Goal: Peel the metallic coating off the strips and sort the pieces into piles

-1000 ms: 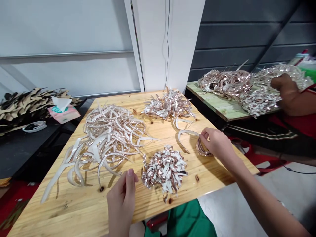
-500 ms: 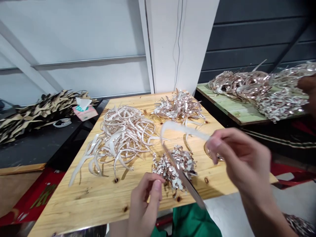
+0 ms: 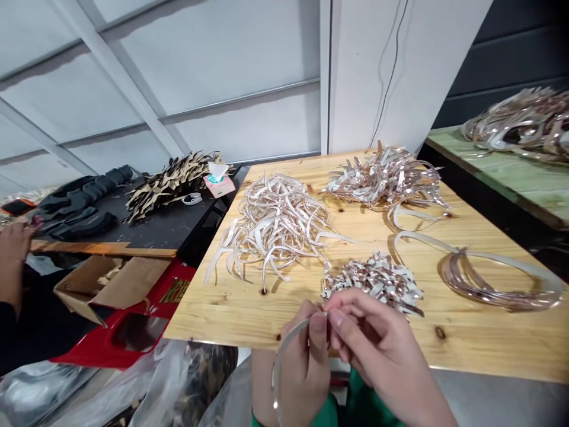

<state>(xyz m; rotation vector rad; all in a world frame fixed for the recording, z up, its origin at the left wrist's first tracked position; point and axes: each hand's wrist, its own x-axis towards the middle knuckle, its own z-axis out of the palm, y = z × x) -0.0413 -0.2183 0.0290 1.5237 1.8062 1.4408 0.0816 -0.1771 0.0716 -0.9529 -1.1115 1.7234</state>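
The left hand (image 3: 302, 370) is closed in a pinch on a thin silvery metal strip (image 3: 272, 370), which bows down in an open arc past the outer side of that hand. The right hand (image 3: 377, 350) is curled and pressed against the left, its fingers at the strip's upper end; whether it grips the strip too is hidden. Both hands sit over the near edge of a pine worktop (image 3: 249, 314).

Just beyond the hands lies a mound of short, shredded metallic pieces (image 3: 373, 283). Ahead and to the left of them is a tangle of long, pale curved strips (image 3: 275, 231), and further ahead is a heap of pinkish metallic strips (image 3: 386, 178). To the right of the right hand rests a loose coil of coppery strips (image 3: 489, 284).

Further right, a green board (image 3: 502, 160) carries another heap of strips (image 3: 520, 121). Left of the hands, a black table (image 3: 151, 231) holds tan-and-black cut pieces (image 3: 171, 184) and a tissue box (image 3: 220, 181), with a cardboard box (image 3: 106, 284) below it. Another person's hand (image 3: 13, 255) shows at the far left. Behind the worktop stands a white pillar (image 3: 382, 77).
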